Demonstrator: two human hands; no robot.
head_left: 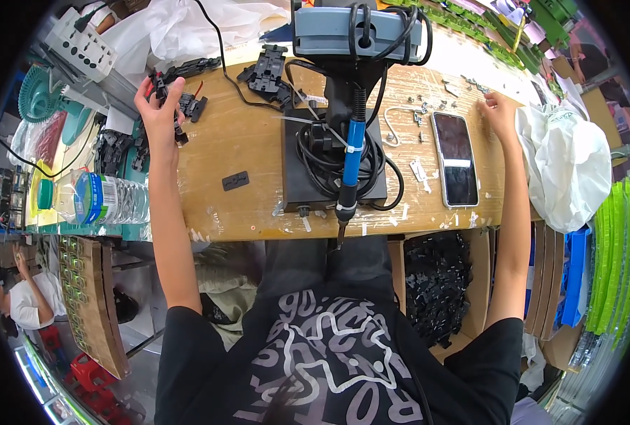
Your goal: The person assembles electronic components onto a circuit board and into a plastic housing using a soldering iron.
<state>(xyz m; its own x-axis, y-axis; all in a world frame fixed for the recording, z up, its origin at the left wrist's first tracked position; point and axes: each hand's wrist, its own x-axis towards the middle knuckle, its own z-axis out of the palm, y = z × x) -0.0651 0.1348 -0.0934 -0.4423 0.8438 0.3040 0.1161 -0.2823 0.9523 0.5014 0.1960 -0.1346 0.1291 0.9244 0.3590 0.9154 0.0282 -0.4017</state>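
At the far left of the bench, my left hand [162, 113] is closed around a black plastic part [160, 85] with bits of red on it. Other black plastic pieces lie about that hand, and its fingers partly hide what it grips. Over on the right, my right hand [498, 112] rests at the bench top with curled fingers, beside small metal pieces [451, 88]. Whatever its fingertips pinch is too small to make out. Between my arms, a blue pen-shaped tool [354, 145] with a metal tip hangs point down in front of a black box [297, 177] wound with cable.
A phone [456, 163] lies left of my right forearm, and a white bag [566, 163] bulges to its right. A water bottle [113, 198] lies left of my left forearm. Black assemblies [265, 74] sit farther back. Below the bench, a carton [476, 297] holds many black parts.
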